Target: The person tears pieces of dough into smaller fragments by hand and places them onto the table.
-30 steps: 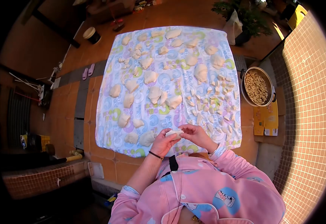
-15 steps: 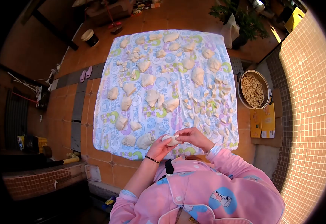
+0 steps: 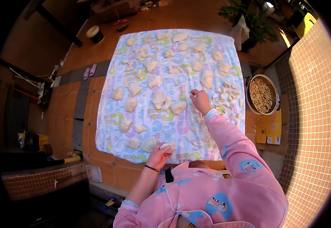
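My left hand, near the front edge of the cloth, is closed around a lump of white dough. Stretched out over the cloth, my right hand has its fingertips pinched together; anything between them is too small to make out. Just right of that hand lie many small torn dough bits. A larger dough lump rests to its left, and another big lump is right beside my left hand. Several more lumps are spread over the patterned cloth.
A pot of peanut-like pieces stands right of the cloth, by a yellow cardboard sheet. A tiled wall rises at far right. Pink slippers and a bucket are on the floor at left; a plant is behind.
My right hand has left the dough in my left hand and reached forward and right over the cloth. My left hand still holds its lump, slightly lower and farther left.
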{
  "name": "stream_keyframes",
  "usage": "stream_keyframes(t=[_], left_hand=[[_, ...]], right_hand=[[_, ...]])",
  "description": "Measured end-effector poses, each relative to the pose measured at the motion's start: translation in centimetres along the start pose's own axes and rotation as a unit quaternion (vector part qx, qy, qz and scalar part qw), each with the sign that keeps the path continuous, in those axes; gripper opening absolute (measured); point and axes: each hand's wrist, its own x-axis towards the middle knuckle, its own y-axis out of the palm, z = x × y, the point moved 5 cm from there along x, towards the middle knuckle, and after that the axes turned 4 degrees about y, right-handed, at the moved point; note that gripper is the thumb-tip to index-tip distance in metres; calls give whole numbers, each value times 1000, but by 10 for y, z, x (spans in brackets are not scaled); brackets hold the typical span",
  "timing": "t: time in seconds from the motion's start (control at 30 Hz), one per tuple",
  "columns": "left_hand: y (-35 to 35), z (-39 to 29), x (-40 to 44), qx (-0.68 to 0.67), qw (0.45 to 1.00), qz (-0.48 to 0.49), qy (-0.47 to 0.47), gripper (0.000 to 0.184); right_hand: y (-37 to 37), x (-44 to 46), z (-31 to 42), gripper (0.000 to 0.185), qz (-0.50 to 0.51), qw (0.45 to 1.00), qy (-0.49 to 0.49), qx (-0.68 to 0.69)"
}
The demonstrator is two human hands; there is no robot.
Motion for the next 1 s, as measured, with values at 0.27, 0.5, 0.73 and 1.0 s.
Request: stream_keyframes(t=[0.27, 0.5, 0.73, 1.0], left_hand=[[-5, -9, -8, -38, 998, -42, 7, 27], [5, -15, -6, -58, 997, -29, 38, 26], [22, -20, 8, -37, 997, 1, 68, 30], [35, -12, 11, 45, 998, 9, 50, 32]], right_hand=[[27, 4, -2, 20, 76, 946, -34, -314], [-10, -34, 48, 19, 76, 994, -72, 7], [2, -152, 87, 24, 340, 858, 73, 377], [-11, -168, 81, 22, 309, 852, 112, 408]])
